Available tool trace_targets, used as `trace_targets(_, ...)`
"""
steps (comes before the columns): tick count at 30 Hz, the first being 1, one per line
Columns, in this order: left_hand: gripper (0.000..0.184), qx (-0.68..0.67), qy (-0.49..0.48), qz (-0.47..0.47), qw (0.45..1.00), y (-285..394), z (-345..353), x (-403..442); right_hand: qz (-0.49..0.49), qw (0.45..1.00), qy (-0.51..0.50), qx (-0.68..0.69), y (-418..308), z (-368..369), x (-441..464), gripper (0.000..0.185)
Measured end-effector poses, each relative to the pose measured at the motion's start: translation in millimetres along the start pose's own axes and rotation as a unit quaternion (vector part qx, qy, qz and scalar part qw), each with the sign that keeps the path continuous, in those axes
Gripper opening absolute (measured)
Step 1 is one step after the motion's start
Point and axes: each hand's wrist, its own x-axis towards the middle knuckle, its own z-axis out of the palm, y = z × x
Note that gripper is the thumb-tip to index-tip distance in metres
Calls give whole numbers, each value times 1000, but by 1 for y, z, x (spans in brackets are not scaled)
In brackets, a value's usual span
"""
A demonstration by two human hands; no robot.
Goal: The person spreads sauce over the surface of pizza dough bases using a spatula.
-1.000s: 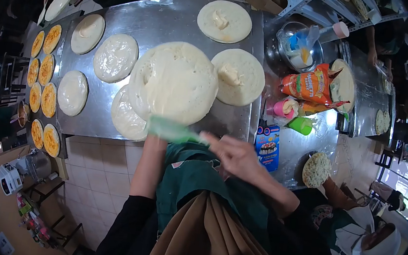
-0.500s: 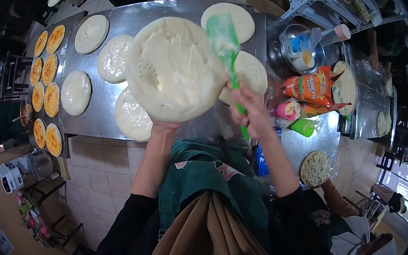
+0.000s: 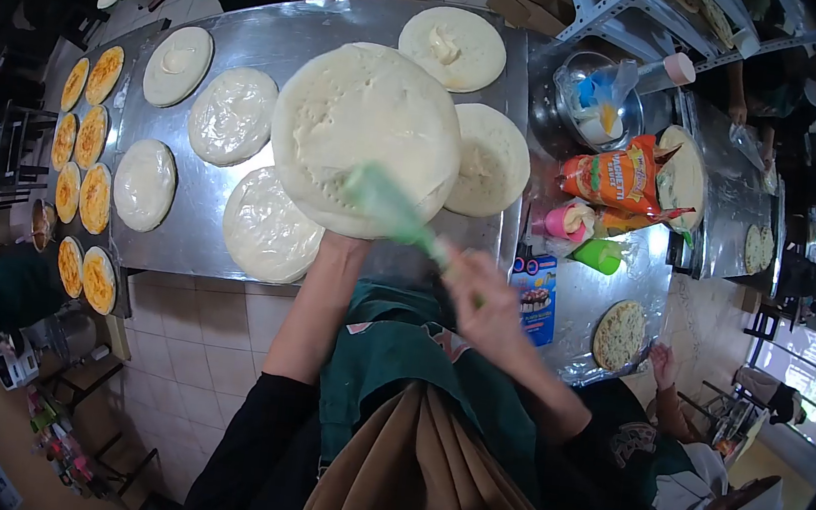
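Note:
My left hand [image 3: 341, 247] supports a round, pale pizza base [image 3: 373, 120] from below, above the metal table; its fingers are hidden under the base. A smooth, cream-coloured spread covers much of the top, with small pricked holes showing at the left side. My right hand [image 3: 478, 298] is closed around the handle of a green spatula [image 3: 388, 210], whose blade is blurred by motion over the near edge of the base. Beside and behind lie other bases: one with a dollop of spread [image 3: 444, 46], one to the right [image 3: 489, 162], and a glossy coated one [image 3: 273, 224].
Orange-topped rounds [image 3: 94, 197] line the table's left end. At right stand a steel bowl [image 3: 567, 80], an orange spaghetti sauce pouch [image 3: 610, 180], a pink cup [image 3: 561, 222], a green cup [image 3: 601, 257] and a blue box [image 3: 536, 300]. Other people work around the tables.
The spatula has swept from the base's upper right down to its near edge with my right hand. The base has shifted slightly right, and its streaky spread looks smoother.

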Motion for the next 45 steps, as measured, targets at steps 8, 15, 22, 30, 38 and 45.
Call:
trace_targets(8,63,51,-8,-18,999,2,5,-4,36,997,59,19,-2,-15,20,36)
trace_targets(15,63,78,-16,-14,997,12,13,-7,-13,997,40,57,4,-5,9,36)
trace_targets(22,63,92,-18,-8,996,13,12,-10,-112,985,21,130,9,39,-6,39)
trace_targets(30,63,111,-22,-4,994,15,20,-22,123,912,17,391,-5,-29,64,36)
trace_targets(38,62,142,-6,8,990,24,2,-38,-70,996,-52,26,-22,21,-14,43)
trace_targets(45,62,170,2,21,985,42,-6,-51,6,992,-101,80,-9,29,-13,42)
